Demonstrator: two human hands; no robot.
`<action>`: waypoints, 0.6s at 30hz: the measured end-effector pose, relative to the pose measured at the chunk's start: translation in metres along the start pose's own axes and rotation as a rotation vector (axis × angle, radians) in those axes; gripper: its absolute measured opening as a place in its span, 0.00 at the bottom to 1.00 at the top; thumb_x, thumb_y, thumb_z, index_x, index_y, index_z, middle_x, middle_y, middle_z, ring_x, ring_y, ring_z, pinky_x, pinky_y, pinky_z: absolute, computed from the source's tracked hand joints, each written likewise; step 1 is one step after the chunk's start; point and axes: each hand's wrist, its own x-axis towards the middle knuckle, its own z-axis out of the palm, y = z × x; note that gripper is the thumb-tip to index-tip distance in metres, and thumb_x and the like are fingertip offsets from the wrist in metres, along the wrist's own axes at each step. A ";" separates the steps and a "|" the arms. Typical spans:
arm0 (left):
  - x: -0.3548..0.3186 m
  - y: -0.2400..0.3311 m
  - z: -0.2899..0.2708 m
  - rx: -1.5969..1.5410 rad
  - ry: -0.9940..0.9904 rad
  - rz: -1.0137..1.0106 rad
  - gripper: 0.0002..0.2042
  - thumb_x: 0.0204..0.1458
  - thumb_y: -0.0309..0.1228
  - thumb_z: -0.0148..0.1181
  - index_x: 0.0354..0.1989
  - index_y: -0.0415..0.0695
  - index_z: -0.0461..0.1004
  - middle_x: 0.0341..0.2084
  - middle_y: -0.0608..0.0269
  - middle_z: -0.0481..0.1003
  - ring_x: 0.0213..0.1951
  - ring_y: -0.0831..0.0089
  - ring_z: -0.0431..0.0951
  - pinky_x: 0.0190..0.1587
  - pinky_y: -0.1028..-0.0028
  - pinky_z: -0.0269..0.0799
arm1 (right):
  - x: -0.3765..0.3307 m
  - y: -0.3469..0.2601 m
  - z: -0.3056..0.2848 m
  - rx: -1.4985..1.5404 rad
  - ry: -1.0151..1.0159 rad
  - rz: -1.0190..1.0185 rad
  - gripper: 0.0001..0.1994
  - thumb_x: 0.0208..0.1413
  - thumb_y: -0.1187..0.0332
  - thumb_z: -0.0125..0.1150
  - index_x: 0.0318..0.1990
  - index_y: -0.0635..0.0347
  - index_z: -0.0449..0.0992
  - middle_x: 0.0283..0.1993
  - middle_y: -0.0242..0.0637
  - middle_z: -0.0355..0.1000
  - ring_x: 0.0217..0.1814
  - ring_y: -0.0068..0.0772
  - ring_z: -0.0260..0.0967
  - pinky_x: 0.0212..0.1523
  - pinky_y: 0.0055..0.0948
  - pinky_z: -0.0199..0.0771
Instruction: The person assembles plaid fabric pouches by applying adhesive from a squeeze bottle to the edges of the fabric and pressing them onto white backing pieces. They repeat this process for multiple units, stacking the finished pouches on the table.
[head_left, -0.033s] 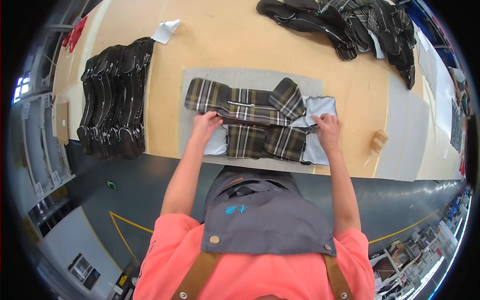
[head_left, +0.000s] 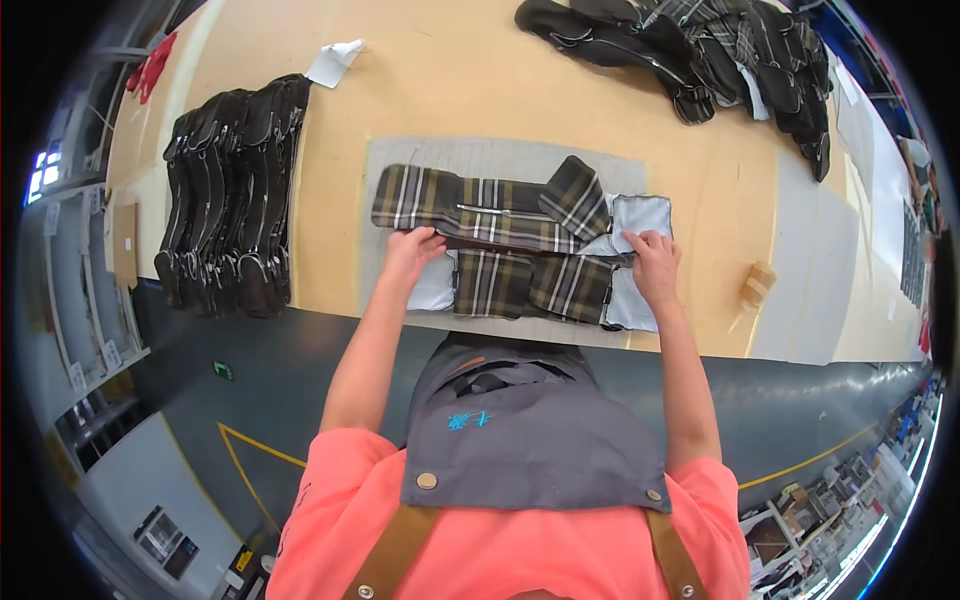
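In front of me lies a sewn plaid fabric piece [head_left: 500,228] in dark olive, black and white, with a zipper across its upper panel. Its lower panel [head_left: 492,282] is plaid too, and pale lining [head_left: 432,283] sticks out at both ends. My left hand [head_left: 412,254] is closed at the left end, fingertips at the lower edge of the upper panel, above the lining. At the right end, my right hand [head_left: 655,262] pinches the pale lining flap [head_left: 643,215]. A folded plaid corner [head_left: 576,196] stands up near it.
Dark zippered pieces [head_left: 232,195] lie in a row at the left. A heap of similar dark and plaid pieces [head_left: 700,60] sits at the far right. White paper [head_left: 335,62] lies behind the row, and a tan roll [head_left: 757,284] near the right front edge.
The left end of the upper plaid panel has settled slightly lower and flatter. Both hands stay almost in place.
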 end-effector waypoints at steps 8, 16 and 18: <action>-0.045 0.003 -0.014 0.567 0.431 0.403 0.27 0.47 0.34 0.68 0.55 0.40 0.66 0.40 0.59 0.73 0.36 0.71 0.75 0.35 0.71 0.73 | 0.025 -0.044 -0.002 0.181 -0.081 0.100 0.20 0.45 0.65 0.63 0.49 0.50 0.75 0.46 0.32 0.71 0.50 0.37 0.66 0.50 0.40 0.60; 0.036 -0.007 -0.018 1.231 0.715 0.918 0.31 0.36 0.33 0.73 0.53 0.47 0.70 0.41 0.57 0.73 0.45 0.57 0.71 0.52 0.60 0.65 | 0.045 -0.101 0.055 0.020 -0.008 -0.016 0.30 0.41 0.64 0.67 0.57 0.51 0.67 0.45 0.31 0.66 0.49 0.36 0.62 0.50 0.39 0.60; 0.043 -0.005 -0.026 1.201 0.663 0.765 0.33 0.34 0.33 0.74 0.54 0.52 0.70 0.41 0.63 0.73 0.46 0.59 0.70 0.51 0.57 0.64 | 0.042 -0.096 0.058 0.022 -0.022 -0.037 0.29 0.43 0.69 0.64 0.57 0.53 0.67 0.40 0.33 0.65 0.45 0.38 0.62 0.47 0.37 0.61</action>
